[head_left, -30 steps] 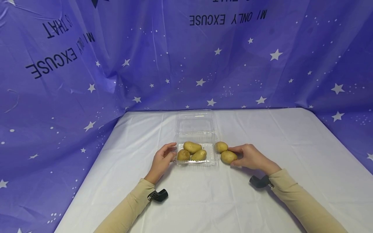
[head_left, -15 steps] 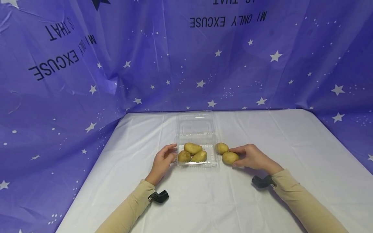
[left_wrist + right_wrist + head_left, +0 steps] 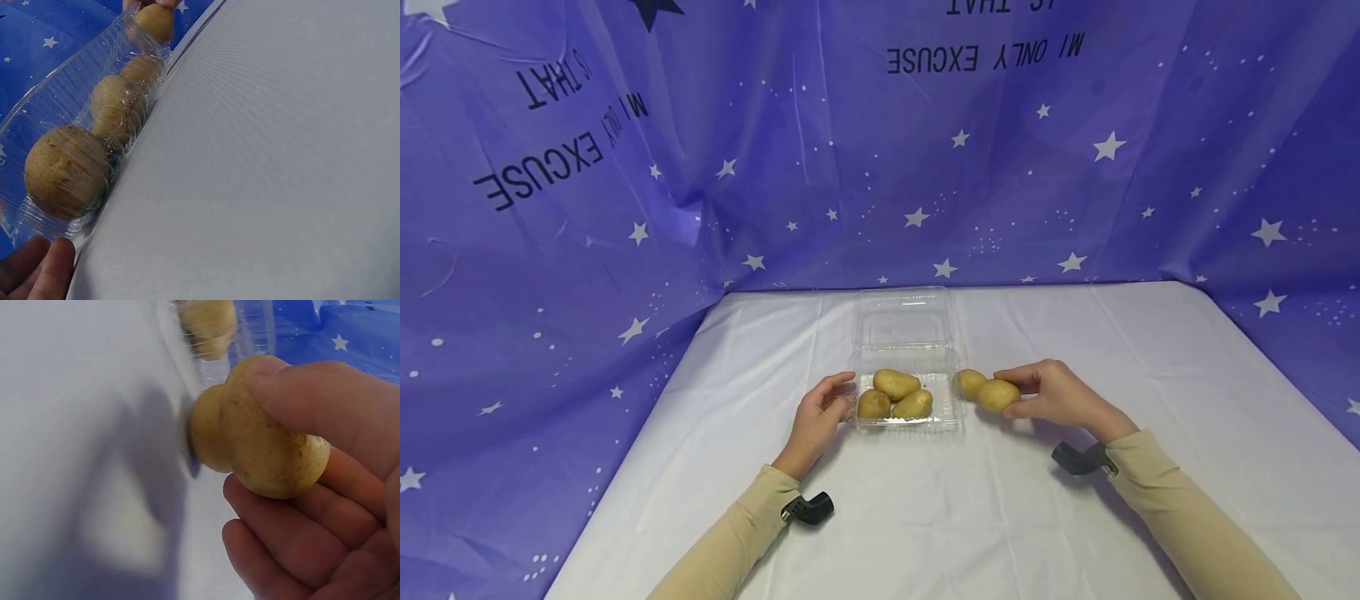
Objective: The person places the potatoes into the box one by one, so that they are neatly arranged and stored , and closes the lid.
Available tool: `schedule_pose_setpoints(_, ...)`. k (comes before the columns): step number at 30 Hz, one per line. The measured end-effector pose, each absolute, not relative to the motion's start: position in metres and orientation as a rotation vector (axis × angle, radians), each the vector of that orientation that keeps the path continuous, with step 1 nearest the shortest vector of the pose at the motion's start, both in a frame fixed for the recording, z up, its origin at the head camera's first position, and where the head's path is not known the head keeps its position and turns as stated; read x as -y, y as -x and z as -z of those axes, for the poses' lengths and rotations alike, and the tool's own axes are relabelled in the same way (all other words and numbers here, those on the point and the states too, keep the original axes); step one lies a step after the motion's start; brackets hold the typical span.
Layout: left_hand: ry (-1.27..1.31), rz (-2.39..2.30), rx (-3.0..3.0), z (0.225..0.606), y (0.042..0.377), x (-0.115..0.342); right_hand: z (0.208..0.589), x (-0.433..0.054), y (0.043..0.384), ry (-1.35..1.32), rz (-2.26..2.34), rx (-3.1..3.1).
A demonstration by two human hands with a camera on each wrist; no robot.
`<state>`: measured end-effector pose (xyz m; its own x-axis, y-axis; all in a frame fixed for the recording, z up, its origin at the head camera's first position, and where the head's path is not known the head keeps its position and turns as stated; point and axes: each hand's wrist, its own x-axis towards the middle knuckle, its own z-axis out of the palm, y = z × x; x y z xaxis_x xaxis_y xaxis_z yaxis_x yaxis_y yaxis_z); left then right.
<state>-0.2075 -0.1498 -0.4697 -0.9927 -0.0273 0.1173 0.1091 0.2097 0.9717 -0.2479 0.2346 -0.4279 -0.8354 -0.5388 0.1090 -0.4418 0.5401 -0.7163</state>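
while an oval tan potato [image 3: 998, 396] is pinched by the right hand [image 3: 1056, 393],
clear plastic clamshell [image 3: 944, 395] seemingly steadied by loose left hand [image 3: 816, 417]

**Starry Drape [image 3: 880, 125] Walls In White Tablecloth [image 3: 895, 517]**

The purple-blue drape hangs beyond the left hand [image 3: 816, 422] and right hand [image 3: 1058, 396], wrapping round to the outer side of each. White stars [image 3: 1108, 147] and dots [image 3: 437, 342] cover it; 1 black star [image 3: 653, 10], cut off, sits high beyond the left hand. Upside-down black lettering [image 3: 934, 58] shows "EXCUSE" 2 times: ahead of the hands and far left of the left. Creases run through the tablecloth beneath the hands.
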Motion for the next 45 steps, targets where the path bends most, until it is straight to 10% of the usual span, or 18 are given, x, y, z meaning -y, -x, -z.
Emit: schedule_pose_setpoints(45, 0.101, 1.945, 2.345, 0.473, 0.210, 0.151, 0.393, -0.122, 0.296, 1.040, 1.001, -2.743)
